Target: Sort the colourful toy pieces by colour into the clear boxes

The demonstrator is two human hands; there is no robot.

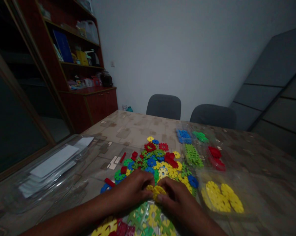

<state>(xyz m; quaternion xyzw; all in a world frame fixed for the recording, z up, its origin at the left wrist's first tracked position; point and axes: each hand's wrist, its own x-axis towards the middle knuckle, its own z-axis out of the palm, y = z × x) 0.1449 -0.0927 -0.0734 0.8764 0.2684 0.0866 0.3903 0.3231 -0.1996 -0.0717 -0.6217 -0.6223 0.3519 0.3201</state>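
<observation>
Both my hands meet over a pile of plastic building pieces on the table. My left hand (139, 186) pinches a yellow notched disc (150, 188) between thumb and fingers. In my right hand (175, 193) is another yellow notched disc (159, 190), set at an angle and touching the first; whether the two are slotted together I cannot tell. Beyond the hands spreads a heap of notched discs and connectors in yellow, blue, green and red, such as a blue disc (151, 162) and a red piece (171, 160). More green pieces (139, 216) lie below my wrists.
On the right, clear boxes hold yellow discs (217, 198), red pieces (215, 157), light-green pieces (192, 154), blue pieces (183, 135) and green pieces (200, 136). A clear plastic container (52, 167) with white sheets stands at the left. Two grey chairs (164, 105) are behind the table.
</observation>
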